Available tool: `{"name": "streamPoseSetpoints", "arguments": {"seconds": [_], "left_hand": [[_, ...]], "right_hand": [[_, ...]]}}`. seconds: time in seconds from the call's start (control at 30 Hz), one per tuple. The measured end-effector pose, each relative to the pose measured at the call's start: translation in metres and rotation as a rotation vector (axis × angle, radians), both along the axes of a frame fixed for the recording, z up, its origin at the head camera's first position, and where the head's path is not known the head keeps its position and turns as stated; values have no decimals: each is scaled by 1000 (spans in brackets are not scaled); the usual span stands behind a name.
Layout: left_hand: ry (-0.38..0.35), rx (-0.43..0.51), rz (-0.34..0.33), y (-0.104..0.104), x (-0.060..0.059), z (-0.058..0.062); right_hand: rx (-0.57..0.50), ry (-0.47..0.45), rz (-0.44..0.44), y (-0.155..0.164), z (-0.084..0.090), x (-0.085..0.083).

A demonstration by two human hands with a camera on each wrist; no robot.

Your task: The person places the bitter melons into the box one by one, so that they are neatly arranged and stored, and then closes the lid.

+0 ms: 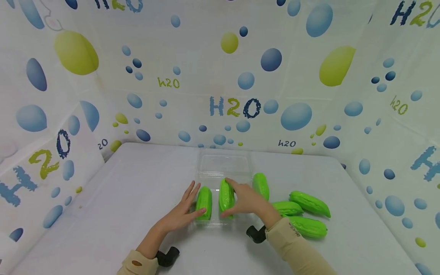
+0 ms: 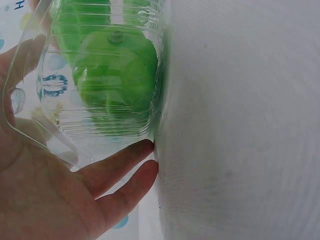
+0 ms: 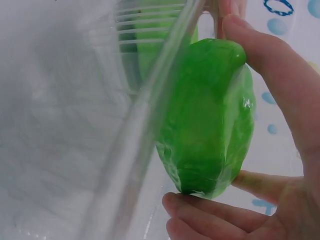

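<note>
A white surface bears an open clear container. The left hand is at its side, fingers apart; the right hand clamps its fingers on one green vegetable over the container's base, near another vegetable inside.

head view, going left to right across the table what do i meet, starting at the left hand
Left hand → first green vegetable by its thumb → second green vegetable, pinched by the right hand → third green vegetable → group of three green vegetables
</note>
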State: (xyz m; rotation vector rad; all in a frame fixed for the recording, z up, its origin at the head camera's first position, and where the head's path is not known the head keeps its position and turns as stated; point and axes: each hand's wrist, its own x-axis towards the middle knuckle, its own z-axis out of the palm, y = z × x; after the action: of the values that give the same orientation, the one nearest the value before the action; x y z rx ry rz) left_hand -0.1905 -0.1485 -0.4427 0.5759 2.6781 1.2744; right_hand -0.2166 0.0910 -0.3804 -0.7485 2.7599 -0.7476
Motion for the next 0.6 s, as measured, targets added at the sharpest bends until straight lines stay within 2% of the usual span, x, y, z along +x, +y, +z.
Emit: {"name": "streamPoseSetpoints", "arguments": {"seconds": [0.37, 0.6], "left_hand": [[1, 16, -16, -1, 0, 0], [7, 19, -20, -1, 0, -1]], "right_hand": [[14, -13, -10, -11, -19, -5], [-2, -25, 0, -17, -21, -4]]}}
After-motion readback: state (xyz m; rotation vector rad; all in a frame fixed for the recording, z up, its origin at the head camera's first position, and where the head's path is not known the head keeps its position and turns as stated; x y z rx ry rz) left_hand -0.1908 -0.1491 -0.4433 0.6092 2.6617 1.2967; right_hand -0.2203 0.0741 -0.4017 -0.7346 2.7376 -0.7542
